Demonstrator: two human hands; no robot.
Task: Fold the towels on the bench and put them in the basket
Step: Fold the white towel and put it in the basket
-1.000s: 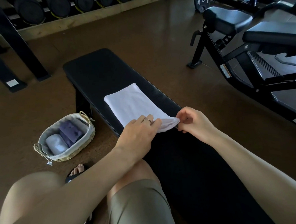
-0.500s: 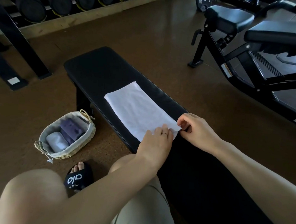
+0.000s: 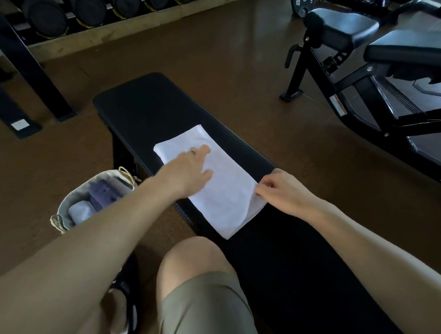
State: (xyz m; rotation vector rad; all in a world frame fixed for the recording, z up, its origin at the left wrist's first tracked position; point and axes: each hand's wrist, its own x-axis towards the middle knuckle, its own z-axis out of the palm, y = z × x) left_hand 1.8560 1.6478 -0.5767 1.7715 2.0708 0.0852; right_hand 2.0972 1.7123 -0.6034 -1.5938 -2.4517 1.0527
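On bench [image 3: 145,104]: left hand [image 3: 188,169] flat on towel [image 3: 227,201]; right hand [image 3: 285,192] pinches edge; basket [image 3: 62,213] beside.

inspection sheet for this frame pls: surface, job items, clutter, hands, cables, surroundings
Surface: black padded bench, flat, person seated on its near end.
Job's things: white towel lies folded lengthwise on the bench, near-right corner lifted. Woven basket on the floor left of the bench holds a purple and a pale folded towel.
Clutter: nothing seen on the bench besides the towel.
Hands: left hand lies flat on the towel, fingers straight. Right hand pinches the towel's right edge.
Cables: nothing seen.
Surroundings: dumbbell rack at the far left, adjustable bench frame at the right, brown floor.
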